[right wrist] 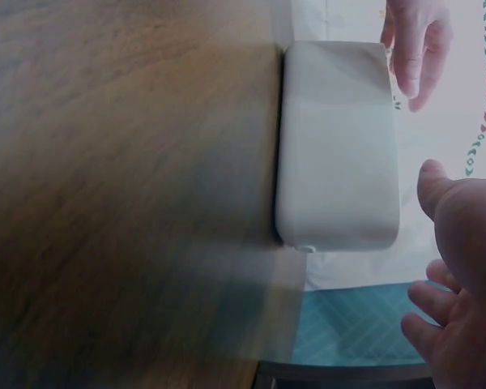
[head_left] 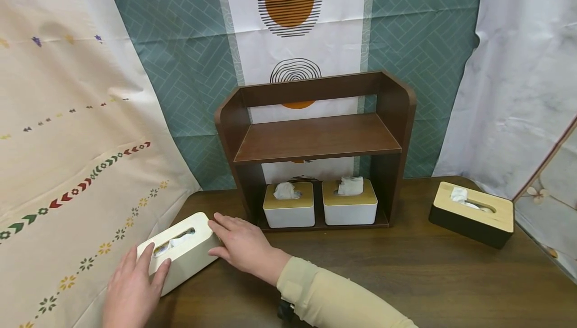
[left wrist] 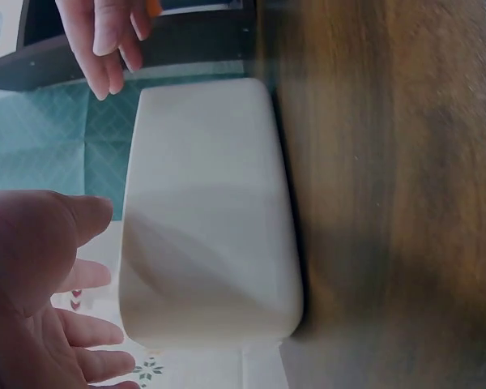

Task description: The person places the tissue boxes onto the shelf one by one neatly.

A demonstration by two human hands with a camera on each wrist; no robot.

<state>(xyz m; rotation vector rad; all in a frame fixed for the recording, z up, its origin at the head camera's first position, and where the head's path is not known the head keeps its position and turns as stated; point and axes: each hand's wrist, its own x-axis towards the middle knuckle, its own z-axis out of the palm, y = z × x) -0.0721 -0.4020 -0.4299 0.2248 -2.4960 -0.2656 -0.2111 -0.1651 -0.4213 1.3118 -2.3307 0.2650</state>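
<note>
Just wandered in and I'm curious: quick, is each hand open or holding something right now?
Left hand: open, at the near end of the cream-white tissue box, not gripping it.
Right hand: open, by its far end, holding nothing.

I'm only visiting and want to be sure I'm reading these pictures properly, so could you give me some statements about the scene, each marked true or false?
1. The left hand and right hand are both at the long white tissue box. True.
2. Both hands are balled into fists. False: both are open.
3. Two smaller tissue boxes stand on the lower level of the shelf. True.
4. Those two boxes are stacked. False: they stand side by side.
5. In the head view, a black-sided tissue box sits on the table, right of the shelf. True.
6. The shelf is white. False: it is brown.
</note>
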